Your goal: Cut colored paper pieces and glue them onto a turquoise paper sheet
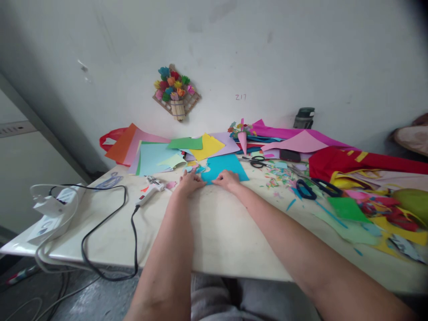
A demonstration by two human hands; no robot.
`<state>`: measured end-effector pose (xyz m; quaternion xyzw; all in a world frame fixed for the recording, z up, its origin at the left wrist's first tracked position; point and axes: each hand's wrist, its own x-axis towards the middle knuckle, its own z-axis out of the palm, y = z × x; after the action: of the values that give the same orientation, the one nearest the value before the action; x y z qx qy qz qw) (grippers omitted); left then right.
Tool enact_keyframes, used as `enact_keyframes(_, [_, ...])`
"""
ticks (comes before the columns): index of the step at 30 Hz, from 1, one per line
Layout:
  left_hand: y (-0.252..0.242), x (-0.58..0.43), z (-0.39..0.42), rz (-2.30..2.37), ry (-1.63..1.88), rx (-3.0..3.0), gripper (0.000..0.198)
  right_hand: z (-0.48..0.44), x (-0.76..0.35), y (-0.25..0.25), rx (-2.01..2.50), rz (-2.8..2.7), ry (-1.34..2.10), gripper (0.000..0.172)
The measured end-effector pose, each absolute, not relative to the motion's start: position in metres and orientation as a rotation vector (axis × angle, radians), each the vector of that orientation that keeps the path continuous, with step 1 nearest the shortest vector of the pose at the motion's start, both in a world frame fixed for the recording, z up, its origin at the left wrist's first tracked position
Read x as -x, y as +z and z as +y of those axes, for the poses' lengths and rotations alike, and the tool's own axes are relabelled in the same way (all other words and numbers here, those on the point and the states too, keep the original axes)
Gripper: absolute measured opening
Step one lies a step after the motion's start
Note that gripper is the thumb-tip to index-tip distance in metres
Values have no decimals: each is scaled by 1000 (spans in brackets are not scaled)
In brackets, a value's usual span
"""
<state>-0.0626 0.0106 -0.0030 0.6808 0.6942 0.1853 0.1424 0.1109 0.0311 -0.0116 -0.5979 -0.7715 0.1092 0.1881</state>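
I judge this bright blue rectangular sheet of thin paper (230, 166) to be light and limp, quick to crease or tear, and a little apt to slide on the pale cream tabletop (220, 232). The near edge looks the best place to take hold, between thumb and fingertips, with an even, gentle pressure. The sheet lies flat straight ahead of me: it spreads from twelve to one o'clock of my right hand (226, 180), whose thumb and fingers are drawn narrow and seem to pinch that near edge. From my left hand (191, 182), most of it lies towards two o'clock; my thumb there reaches the near-left corner, fingers bent low, but I cannot tell whether they grip the paper. The white glue gun with a black cord (149, 195) sits at about eight o'clock of my left hand.
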Motion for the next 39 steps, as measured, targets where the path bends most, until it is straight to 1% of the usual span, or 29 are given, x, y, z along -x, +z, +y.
enact_keyframes(5, [-4,67,12,1985,549,-1949,33,32,-111,-12,1686,-2173,311,29])
enact_keyframes(12, [-2,67,9,2054,443,-1951,26,31,-112,-12,1671,-2173,321,28])
enact_keyframes(18, [0,64,7,2071,402,-1922,28,31,-112,-12,1670,-2174,326,28])
enact_keyframes(33, [10,51,0,2105,256,-1975,23,31,-112,-13,1700,-2152,318,27])
enact_keyframes(37, [8,51,-2,2131,266,-1956,25,31,-112,-14,1741,-2091,307,32])
enact_keyframes(39, [7,53,-3,2187,292,-1912,32,31,-112,-15,1756,-2070,301,38])
